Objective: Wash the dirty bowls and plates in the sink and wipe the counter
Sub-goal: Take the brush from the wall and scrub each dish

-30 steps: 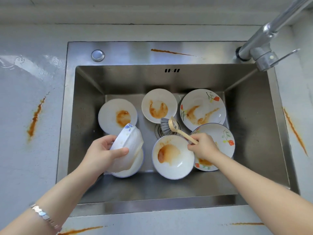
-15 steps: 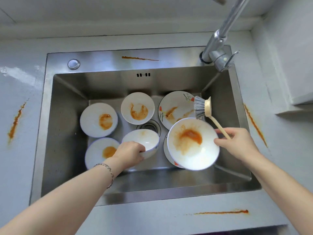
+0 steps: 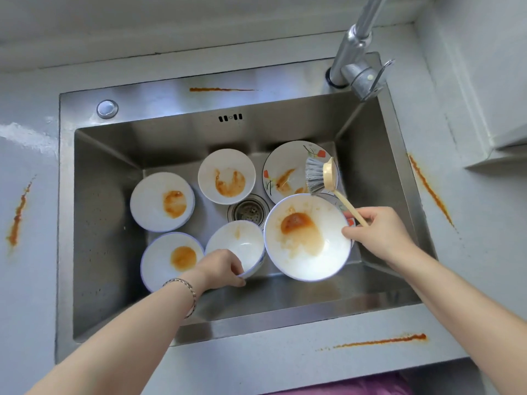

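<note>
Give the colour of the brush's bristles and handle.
The brush has grey bristles and a beige handle; head view shows it.

The faucet spout runs off the top edge, so there's no telling where it ends. At middle right a second flowered plate is mostly buried under the big bowl and the right hand. The brush handle's end vanishes inside that hand's fingers. The left hand covers the small bowl at its near rim. Some purple fabric is chopped off by the bottom edge.

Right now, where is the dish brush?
Head view: the dish brush is in the right hand, bristles over the flowered plate at back right of the sink.
</note>
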Demonstrator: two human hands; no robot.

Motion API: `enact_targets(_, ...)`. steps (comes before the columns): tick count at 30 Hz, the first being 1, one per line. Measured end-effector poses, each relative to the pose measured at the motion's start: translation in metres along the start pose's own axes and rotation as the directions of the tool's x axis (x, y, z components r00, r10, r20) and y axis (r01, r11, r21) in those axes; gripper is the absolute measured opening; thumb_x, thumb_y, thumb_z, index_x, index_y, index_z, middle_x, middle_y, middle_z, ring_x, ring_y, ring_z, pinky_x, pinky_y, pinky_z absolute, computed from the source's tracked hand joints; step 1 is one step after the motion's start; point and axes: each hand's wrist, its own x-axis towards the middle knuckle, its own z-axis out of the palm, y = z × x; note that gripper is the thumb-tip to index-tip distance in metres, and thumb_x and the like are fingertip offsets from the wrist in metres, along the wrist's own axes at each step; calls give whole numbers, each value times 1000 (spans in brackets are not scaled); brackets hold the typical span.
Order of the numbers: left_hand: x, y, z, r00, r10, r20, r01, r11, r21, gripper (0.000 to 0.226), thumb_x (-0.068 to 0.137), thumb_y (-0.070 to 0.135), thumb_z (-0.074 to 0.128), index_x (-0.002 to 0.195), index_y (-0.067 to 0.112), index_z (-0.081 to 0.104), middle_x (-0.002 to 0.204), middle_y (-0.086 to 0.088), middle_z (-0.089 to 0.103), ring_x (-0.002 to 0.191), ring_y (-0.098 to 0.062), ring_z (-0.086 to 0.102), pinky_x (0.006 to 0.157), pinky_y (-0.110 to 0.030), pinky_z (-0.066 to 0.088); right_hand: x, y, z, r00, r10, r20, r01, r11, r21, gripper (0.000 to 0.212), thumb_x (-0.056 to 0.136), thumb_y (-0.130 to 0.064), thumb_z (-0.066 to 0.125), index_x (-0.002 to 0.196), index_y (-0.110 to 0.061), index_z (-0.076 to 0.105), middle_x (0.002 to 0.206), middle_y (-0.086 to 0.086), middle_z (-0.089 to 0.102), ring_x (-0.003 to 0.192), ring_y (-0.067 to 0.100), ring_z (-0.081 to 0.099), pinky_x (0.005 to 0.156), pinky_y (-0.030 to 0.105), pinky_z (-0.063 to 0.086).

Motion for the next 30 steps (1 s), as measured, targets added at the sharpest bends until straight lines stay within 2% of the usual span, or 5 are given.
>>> enact_targets(10, -15, -5, -1, 995, -84, 56, 95, 967, -237, 31, 86, 38, 64, 110, 18, 66, 103, 9, 64, 92, -6, 57, 81, -15, 39, -8, -5, 9, 1000, -8, -19, 8, 1000, -28, 26, 71, -7, 73, 73, -31, 63, 89, 20, 68, 86, 39, 62, 78, 43, 52)
enact_targets(15, -61, 44, -39, 998, -19, -53, -43, 362, -931, 21, 93, 32, 55, 104, 18, 65, 99, -3, 70, 92, -18, 66, 83, -28, 53, -17, -16, 13, 1000, 0, -4, 0, 1000, 6, 23, 71, -5, 71, 91, -17, 72, 76, 8, 65, 70, 24, 57, 67, 29, 44)
enact_targets(23, -119, 64, -40, 985, 34, -172, -169, -80, -982, 77, 57, 29, 73, 128, 37, 47, 106, 3, 71, 94, -22, 68, 66, -34, 56, -52, -48, 13, 997, -49, 63, 33, 971, 237, 26, 74, 1, 70, 94, -16, 69, 74, 13, 68, 66, 17, 58, 56, 17, 45)
enact_targets(26, -131, 70, -44, 964, -120, -238, -251, -108, -962, 67, 62, 23, 68, 126, 36, 52, 106, 3, 70, 94, -21, 68, 62, -35, 55, -60, -55, 15, 985, -78, 153, 38, 968, 249, 24, 78, -4, 70, 99, -16, 68, 59, -6, 66, 52, -1, 58, 45, 5, 39)
enact_targets(30, -146, 78, -60, 872, -341, -352, -336, 107, -936, 43, 87, 8, 57, 105, 48, 55, 93, -4, 64, 94, -21, 62, 59, -33, 57, -67, -55, 15, 981, -149, 127, 123, 973, 196, 6, 84, -22, 66, 84, -17, 69, 76, 1, 70, 71, 11, 64, 56, 11, 42)
